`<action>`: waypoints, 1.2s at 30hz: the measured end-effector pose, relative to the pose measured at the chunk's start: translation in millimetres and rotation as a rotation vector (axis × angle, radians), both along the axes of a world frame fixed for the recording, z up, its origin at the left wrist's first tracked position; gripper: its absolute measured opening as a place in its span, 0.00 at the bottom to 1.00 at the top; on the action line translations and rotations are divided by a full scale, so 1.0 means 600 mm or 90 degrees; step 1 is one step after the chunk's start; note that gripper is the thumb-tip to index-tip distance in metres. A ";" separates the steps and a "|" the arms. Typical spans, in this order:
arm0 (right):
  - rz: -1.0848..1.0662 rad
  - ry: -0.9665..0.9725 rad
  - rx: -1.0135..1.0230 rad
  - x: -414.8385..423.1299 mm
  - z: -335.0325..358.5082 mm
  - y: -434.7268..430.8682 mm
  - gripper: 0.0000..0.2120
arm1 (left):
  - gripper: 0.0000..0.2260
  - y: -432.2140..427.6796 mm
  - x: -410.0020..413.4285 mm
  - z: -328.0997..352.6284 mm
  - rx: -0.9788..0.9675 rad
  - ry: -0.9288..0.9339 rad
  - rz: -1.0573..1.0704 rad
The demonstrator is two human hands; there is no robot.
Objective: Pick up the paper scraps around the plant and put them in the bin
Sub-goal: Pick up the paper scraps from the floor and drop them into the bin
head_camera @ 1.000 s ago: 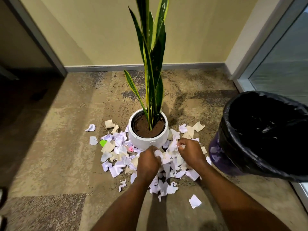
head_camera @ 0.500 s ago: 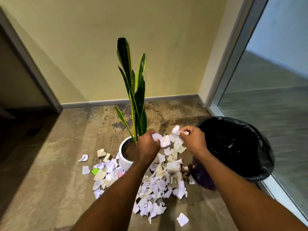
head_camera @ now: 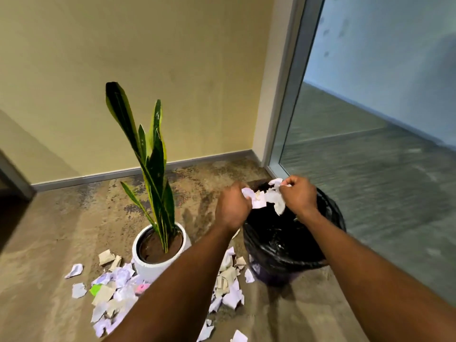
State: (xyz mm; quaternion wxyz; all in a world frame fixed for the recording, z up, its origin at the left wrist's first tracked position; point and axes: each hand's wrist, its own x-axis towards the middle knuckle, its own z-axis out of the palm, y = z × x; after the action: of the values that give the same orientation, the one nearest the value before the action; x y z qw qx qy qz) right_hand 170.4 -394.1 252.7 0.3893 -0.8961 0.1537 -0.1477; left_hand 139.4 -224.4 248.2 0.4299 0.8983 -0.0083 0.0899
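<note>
Left hand point(head_camera: 233, 210), right hand point(head_camera: 300, 196) clutching scraps point(head_camera: 274, 202), bin point(head_camera: 291, 264) contents seemingly indiscernible

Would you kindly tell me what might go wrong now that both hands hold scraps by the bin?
The left hand sits at the edge of the bin, so its scraps may fall onto the floor. From the right hand, dangling pieces could flutter past the rim.
</note>
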 end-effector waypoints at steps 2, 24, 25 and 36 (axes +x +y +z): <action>-0.017 0.013 0.005 0.003 -0.007 -0.019 0.04 | 0.08 -0.022 0.007 -0.001 -0.009 0.011 0.004; 0.026 0.040 -0.008 0.017 -0.042 -0.063 0.07 | 0.18 -0.099 0.064 -0.049 -0.009 0.088 -0.136; 0.034 0.046 -0.012 0.016 -0.044 -0.063 0.06 | 0.18 -0.100 0.063 -0.050 0.004 0.089 -0.148; 0.152 -0.019 -0.042 0.000 -0.064 0.022 0.09 | 0.16 -0.036 0.032 -0.044 0.015 -0.031 -0.098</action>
State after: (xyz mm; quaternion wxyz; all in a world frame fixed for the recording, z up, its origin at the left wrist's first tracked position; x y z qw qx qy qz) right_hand 170.5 -380.8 214.4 0.3764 -0.9181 0.0352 -0.1190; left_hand 158.8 -245.9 221.7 0.4244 0.8977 -0.0888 0.0781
